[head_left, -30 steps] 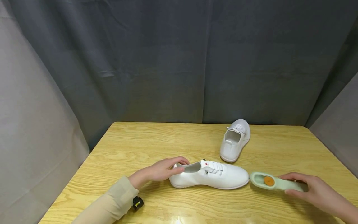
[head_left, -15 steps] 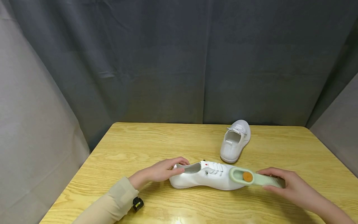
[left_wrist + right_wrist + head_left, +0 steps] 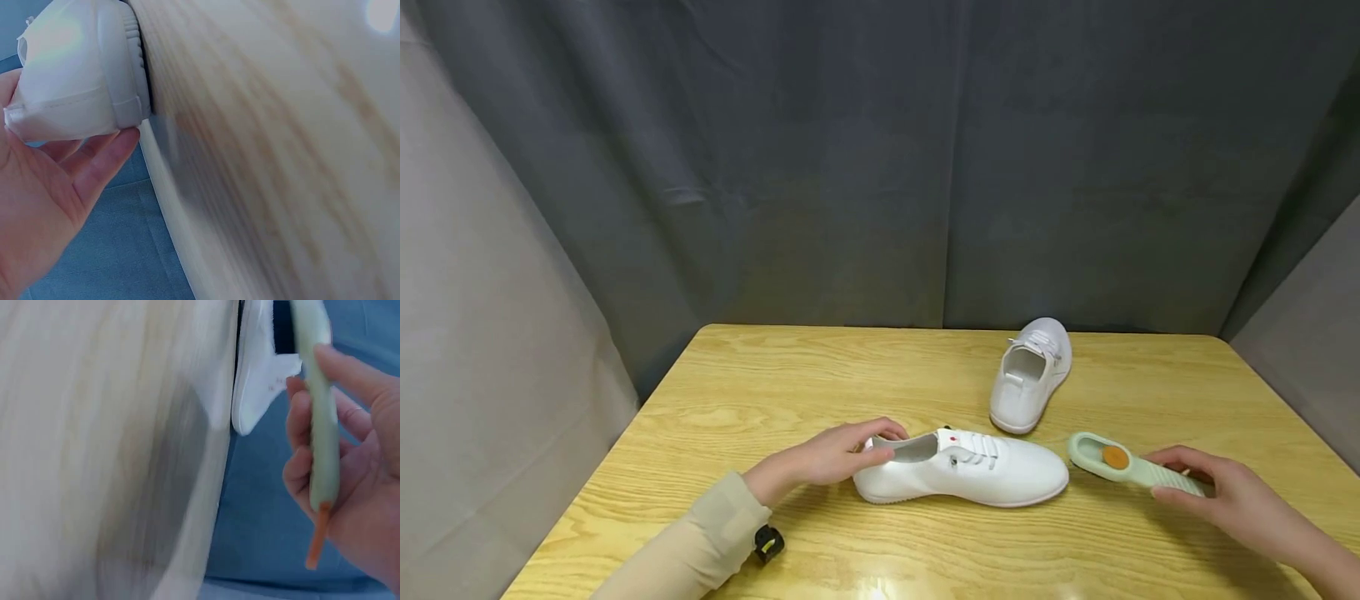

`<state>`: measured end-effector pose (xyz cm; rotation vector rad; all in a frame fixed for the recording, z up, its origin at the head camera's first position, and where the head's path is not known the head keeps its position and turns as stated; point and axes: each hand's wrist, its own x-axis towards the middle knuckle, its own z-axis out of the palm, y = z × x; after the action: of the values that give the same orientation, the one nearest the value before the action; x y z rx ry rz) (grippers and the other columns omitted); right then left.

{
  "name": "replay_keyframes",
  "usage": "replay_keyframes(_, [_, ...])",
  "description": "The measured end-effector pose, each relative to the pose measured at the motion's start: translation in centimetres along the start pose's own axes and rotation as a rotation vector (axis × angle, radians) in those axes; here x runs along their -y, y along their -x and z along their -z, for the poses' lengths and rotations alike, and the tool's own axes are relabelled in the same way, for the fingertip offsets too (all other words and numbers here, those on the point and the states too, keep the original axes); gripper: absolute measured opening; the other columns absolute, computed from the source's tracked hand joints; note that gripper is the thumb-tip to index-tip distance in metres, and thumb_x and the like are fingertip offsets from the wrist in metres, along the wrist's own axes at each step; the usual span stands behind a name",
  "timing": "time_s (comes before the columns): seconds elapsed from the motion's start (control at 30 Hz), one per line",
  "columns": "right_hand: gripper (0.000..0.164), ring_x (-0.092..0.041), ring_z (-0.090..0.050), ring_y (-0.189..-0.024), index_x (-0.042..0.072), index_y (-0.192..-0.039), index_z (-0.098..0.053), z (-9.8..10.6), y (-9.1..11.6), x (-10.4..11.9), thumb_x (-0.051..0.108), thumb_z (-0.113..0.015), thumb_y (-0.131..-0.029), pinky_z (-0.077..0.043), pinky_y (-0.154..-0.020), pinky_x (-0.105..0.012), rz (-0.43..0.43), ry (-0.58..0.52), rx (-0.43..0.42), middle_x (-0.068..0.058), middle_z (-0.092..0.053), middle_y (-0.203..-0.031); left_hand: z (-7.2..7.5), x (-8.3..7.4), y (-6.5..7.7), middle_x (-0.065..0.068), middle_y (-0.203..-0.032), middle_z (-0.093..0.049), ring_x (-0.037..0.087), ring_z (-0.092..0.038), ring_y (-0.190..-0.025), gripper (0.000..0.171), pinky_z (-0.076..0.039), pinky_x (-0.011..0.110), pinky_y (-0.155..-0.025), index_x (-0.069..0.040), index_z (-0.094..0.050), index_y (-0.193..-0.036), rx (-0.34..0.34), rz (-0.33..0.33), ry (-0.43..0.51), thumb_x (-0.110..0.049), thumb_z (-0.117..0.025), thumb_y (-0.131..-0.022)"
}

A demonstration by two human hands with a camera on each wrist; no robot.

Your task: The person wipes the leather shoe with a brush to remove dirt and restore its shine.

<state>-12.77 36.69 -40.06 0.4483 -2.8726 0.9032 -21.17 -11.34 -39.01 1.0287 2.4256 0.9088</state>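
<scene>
A white lace-up shoe [image 3: 1015, 475] lies sole down on the table, toe pointing right. Its heel is held by my left hand [image 3: 827, 457], thumb over the collar; in the left wrist view the fingers of the left hand [image 3: 37, 200] wrap the back of the shoe [image 3: 69, 75]. My right hand [image 3: 1236, 496] grips the ribbed handle of a pale green shoe brush [image 3: 1138, 471] with a round orange button. Its head is raised just off the toe, with the underside hidden. In the right wrist view an orange strap [image 3: 319, 537] hangs from the handle's end.
Behind the held shoe stands a second white shoe [image 3: 1017, 404], toe pointing away. The wooden table [image 3: 790, 375] reaches back to a dark grey curtain [image 3: 850, 208], with lighter cloth [image 3: 490, 333] at the sides. A black device [image 3: 768, 543] sits at the left wrist.
My right hand first moved the brush left over the shoe's toe, then drew it back right, off the shoe. The left hand and both shoes have stayed in place.
</scene>
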Motion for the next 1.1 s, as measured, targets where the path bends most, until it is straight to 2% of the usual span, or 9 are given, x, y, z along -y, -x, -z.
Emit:
replay_keyframes(0.17, [0.033,0.000,-0.050,-0.078,0.010,-0.114,-0.067,0.1,-0.1,0.9,0.022,-0.076,-0.085,-0.044,-0.062,-0.023,-0.024,0.019,-0.004,0.004,-0.064,-0.101,0.0,0.1,0.0,-0.007,-0.133,-0.054,0.011,-0.053,-0.113,0.037,-0.045,0.035,-0.089,-0.026,-0.049,-0.138,-0.001,-0.008,-0.006,-0.039,-0.042,-0.104])
replay_keyframes(0.4, [0.031,-0.002,-0.053,-0.083,0.014,-0.116,-0.065,-1.4,-1.5,4.7,0.018,-0.074,-0.087,-0.046,-0.065,-0.022,0.075,-0.107,0.006,0.005,-0.065,-0.106,0.0,0.1,0.0,-0.008,-0.133,-0.054,0.010,-0.052,-0.115,0.034,-0.044,0.035,-0.091,-0.030,-0.049,-0.136,-0.001,0.001,0.001,-0.038,-0.043,-0.104])
replay_keyframes(0.57, [0.029,-0.002,-0.055,-0.089,0.014,-0.117,-0.065,-2.2,-2.5,6.1,0.019,-0.072,-0.089,-0.048,-0.072,-0.021,0.107,-0.136,0.042,0.004,-0.065,-0.109,-0.1,0.1,0.0,-0.008,-0.133,-0.054,0.010,-0.051,-0.116,0.034,-0.043,0.035,-0.092,-0.029,-0.049,-0.137,0.005,0.000,0.000,-0.038,-0.043,-0.104])
replay_keyframes(0.77, [0.029,-0.007,-0.055,-0.093,0.009,-0.120,-0.065,-2.2,-3.6,5.1,0.022,-0.066,-0.094,-0.048,-0.074,-0.025,0.049,-0.100,0.095,-0.003,-0.064,-0.113,0.0,0.0,-0.1,-0.008,-0.133,-0.054,0.010,-0.052,-0.116,0.034,-0.044,0.035,-0.092,-0.029,-0.049,-0.137,0.002,-0.002,-0.005,-0.038,-0.043,-0.104])
replay_keyframes(0.93, [0.040,-0.010,-0.051,-0.072,-0.001,-0.126,-0.059,-1.5,-3.4,3.0,0.028,-0.058,-0.099,-0.045,-0.059,-0.027,-0.087,-0.097,0.160,-0.005,-0.061,-0.095,-0.1,0.1,-0.1,-0.008,-0.133,-0.054,0.010,-0.052,-0.116,0.034,-0.044,0.035,-0.091,-0.030,-0.049,-0.137,0.003,-0.005,-0.004,-0.038,-0.043,-0.104])
replay_keyframes(1.1, [0.039,-0.008,-0.044,-0.062,-0.004,-0.124,-0.058,-0.7,-2.2,2.2,0.027,-0.056,-0.100,-0.039,-0.053,-0.026,-0.122,-0.078,0.121,-0.003,-0.055,-0.082,0.0,0.1,-0.1,-0.008,-0.133,-0.054,0.010,-0.053,-0.113,0.034,-0.044,0.034,-0.089,-0.030,-0.049,-0.137,0.006,-0.006,-0.005,-0.039,-0.042,-0.104])
